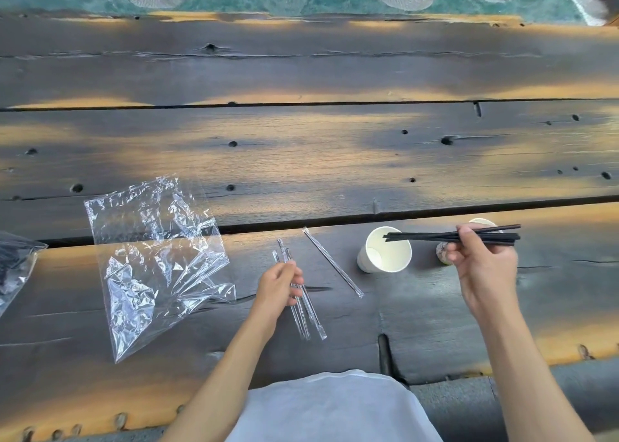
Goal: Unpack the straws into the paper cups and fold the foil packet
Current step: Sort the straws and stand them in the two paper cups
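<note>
unpacking step in hand: black straws [452, 237] pinched level in right hand [482, 267], tips over near cup [385, 250]. empty sleeves [303, 302] clasped by left hand [278, 287]. next: bundle tipped upright, lowered in.

We see our right hand [482, 260] closed around a bundle of thin black straws [435, 236], held level with their far ends over the open white paper cup [385, 250]. A second paper cup [482, 222] stands partly hidden behind that grip. Our left hand [279, 285] clasps several clear plastic straw sleeves [306, 317]; one more sleeve [331, 262] lies between the two grips. The crumpled clear plastic bag [157, 257] lies left of the left hand on the dark wooden plank table [301, 160].
</note>
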`<control>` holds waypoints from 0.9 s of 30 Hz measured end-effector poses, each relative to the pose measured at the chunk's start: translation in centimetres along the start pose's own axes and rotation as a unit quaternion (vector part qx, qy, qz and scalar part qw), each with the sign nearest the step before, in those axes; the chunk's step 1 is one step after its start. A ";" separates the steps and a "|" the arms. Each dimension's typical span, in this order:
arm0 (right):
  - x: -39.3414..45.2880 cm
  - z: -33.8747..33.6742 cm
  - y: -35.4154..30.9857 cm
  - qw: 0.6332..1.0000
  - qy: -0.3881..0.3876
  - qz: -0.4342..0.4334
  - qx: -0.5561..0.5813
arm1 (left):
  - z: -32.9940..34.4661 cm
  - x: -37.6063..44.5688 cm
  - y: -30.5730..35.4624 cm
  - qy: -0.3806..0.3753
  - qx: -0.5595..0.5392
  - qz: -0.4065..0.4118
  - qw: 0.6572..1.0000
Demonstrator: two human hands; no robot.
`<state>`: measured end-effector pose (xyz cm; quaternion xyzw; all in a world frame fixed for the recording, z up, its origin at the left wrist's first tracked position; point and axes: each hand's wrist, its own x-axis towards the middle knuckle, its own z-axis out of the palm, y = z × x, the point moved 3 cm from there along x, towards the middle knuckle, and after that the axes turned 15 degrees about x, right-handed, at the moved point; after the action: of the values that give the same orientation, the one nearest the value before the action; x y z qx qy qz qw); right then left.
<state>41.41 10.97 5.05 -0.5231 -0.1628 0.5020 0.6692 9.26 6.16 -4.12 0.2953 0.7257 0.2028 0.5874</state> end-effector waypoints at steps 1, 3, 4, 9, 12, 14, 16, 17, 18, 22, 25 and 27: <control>0.1 -0.2 0.1 1.000 0.001 -0.010 -0.023 | 0.0 0.1 -0.3 0.004 -0.004 -0.011 1.000; 0.2 -0.1 0.8 0.996 0.001 -0.021 -0.086 | -0.1 0.4 -0.8 0.008 -0.007 -0.029 1.000; 0.3 0.1 1.3 0.993 0.000 -0.020 -0.120 | -0.1 0.6 -1.0 0.010 -0.003 -0.034 0.999; 0.4 1.6 3.8 0.975 -0.040 0.006 -0.219 | -0.3 1.2 -1.9 0.018 0.005 -0.063 0.998; 0.5 1.8 4.4 0.967 -0.037 0.008 -0.252 | -0.6 1.6 -2.5 0.024 0.009 -0.080 0.996; 0.7 1.7 4.5 0.965 -0.033 0.014 -0.259 | -0.7 1.8 -2.9 0.025 0.017 -0.088 0.996; 0.8 1.5 4.3 0.963 -0.030 0.012 -0.267 | -0.7 1.9 -3.2 0.026 0.020 -0.094 0.995; 0.8 1.4 4.1 0.963 -0.028 0.008 -0.269 | -0.7 1.9 -3.4 0.025 0.020 -0.096 0.995; 0.7 1.4 3.9 0.964 -0.026 0.005 -0.266 | -0.6 2.0 -3.5 0.024 0.017 -0.096 0.995; 0.0 2.2 2.1 0.968 -0.015 -0.021 -0.249 | -0.4 2.2 -3.8 0.024 0.014 -0.102 0.994; -1.1 4.2 0.9 0.971 0.016 -0.052 -0.232 | -0.3 2.4 -3.9 0.026 0.015 -0.102 0.994; -2.3 6.3 1.0 0.973 0.011 -0.059 -0.221 | -0.3 2.6 -4.0 0.031 0.018 -0.099 0.994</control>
<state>35.24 12.40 7.43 -0.6527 -0.2931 0.4078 0.5673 7.86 4.92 -8.49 0.2260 0.7728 0.1391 0.5765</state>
